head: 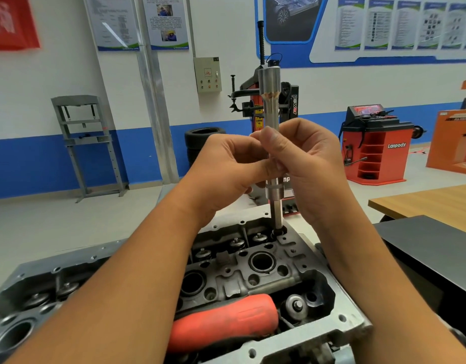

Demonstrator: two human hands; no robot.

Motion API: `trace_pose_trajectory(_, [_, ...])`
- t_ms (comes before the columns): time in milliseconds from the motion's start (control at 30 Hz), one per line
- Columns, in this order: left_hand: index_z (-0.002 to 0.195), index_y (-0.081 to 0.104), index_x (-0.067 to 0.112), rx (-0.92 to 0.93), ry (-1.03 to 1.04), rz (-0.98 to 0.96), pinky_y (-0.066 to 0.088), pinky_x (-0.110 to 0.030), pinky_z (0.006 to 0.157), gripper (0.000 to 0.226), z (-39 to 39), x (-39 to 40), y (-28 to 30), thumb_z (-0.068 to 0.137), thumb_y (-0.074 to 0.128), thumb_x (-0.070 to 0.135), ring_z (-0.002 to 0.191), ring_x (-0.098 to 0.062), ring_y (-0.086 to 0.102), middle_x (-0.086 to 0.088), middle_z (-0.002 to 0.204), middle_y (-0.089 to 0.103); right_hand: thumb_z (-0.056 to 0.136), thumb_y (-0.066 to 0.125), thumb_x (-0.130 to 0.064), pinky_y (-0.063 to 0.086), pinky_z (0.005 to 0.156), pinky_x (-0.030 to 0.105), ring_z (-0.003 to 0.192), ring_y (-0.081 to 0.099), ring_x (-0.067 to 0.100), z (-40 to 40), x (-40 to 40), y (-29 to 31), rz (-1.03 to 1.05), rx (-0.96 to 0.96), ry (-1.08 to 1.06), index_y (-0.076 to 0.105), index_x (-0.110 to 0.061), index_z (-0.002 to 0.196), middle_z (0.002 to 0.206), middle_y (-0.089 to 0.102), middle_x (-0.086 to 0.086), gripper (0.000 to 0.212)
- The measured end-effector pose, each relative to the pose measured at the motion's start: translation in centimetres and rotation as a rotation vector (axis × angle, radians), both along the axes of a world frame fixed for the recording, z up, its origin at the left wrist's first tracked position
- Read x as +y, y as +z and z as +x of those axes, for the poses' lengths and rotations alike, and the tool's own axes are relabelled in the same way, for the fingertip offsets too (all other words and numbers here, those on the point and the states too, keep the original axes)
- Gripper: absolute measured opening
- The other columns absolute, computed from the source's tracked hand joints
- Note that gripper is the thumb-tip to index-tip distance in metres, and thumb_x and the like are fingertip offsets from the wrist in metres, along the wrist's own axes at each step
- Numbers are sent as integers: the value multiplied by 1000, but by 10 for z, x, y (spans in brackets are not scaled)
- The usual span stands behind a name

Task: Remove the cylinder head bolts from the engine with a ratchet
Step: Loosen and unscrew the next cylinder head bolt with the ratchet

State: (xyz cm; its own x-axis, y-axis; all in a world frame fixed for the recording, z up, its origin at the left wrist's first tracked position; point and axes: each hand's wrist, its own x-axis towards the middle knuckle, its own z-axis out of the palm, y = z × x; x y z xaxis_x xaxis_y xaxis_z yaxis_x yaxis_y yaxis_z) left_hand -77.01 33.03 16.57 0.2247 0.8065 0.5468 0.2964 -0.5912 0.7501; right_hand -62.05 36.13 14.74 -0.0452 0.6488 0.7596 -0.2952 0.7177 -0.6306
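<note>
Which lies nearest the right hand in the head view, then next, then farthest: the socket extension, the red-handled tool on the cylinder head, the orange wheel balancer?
1. Socket extension, gripped in the right hand.
2. Red-handled tool, below, lying on the cylinder head.
3. Orange wheel balancer, far right, by the wall.

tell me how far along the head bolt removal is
Done: the cylinder head is uncovered. In hand: both hands, left and right, grip an upright extension bar seated on a far-corner bolt. Left: fitting the red-handled ratchet lying on the head; other bolts can't be judged.
</note>
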Motion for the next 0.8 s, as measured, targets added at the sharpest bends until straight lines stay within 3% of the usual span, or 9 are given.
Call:
trace_pose_trajectory(133, [111,76,8,-33,-104,-102,56,-42,77,18,2,-2,0,101,63,17,87,-22,72,-4,97,78,100,62,-21,63,76,39,89,75,28,3,0,1,7,-21,28,71,-5,93,95,76,17,20])
trace_pose_trajectory(233, [108,75,11,-22,-68,-77,56,-42,79,15,2,-3,1,98,66,18,87,-17,73,-3,98,79,105,54,-20,60,72,30,90,75,24,3,-2,1,-19,-16,78,71,-1,100,99,76,18,26])
trace_pose_trajectory(367, [93,75,4,-44,15,-12,54,-29,65,36,1,-2,1,73,81,33,72,-16,69,-11,85,77,93,67,-25,63,77,53,89,72,39,2,-3,1,-2,6,28,69,-5,96,101,73,25,21])
trace_pose_trajectory(433, [97,76,6,-20,21,-31,54,-30,66,38,-1,-1,1,74,80,35,73,-15,69,-10,87,78,88,73,-27,60,79,62,90,69,48,2,-2,1,-6,14,-14,67,-2,95,101,68,33,27])
trace_pose_trajectory(533, [109,74,11,31,-122,-131,57,-39,76,20,3,-3,0,96,67,24,84,-13,71,5,91,77,92,71,-24,63,75,51,88,73,38,2,-1,1,10,9,-21,70,-5,94,97,73,24,19])
trace_pose_trajectory(667, [116,70,1,-28,-144,-151,60,-55,90,22,5,-3,1,106,54,12,90,-22,72,-1,94,76,105,55,-20,60,71,32,86,75,25,2,0,1,6,-11,32,73,-6,97,93,76,11,24])
trace_pose_trajectory(733, [110,73,8,6,-88,-90,60,-49,87,16,4,-3,1,101,62,14,90,-22,75,-2,95,78,105,53,-23,61,70,35,87,75,28,2,-1,2,5,-16,56,74,-5,100,96,76,18,27])
trace_pose_trajectory(800, [97,75,11,13,-47,-31,58,-35,72,14,2,-2,1,88,75,21,80,-17,74,-2,88,79,99,60,-26,64,74,47,88,74,35,2,-2,2,9,-2,66,75,-8,96,99,73,26,23])
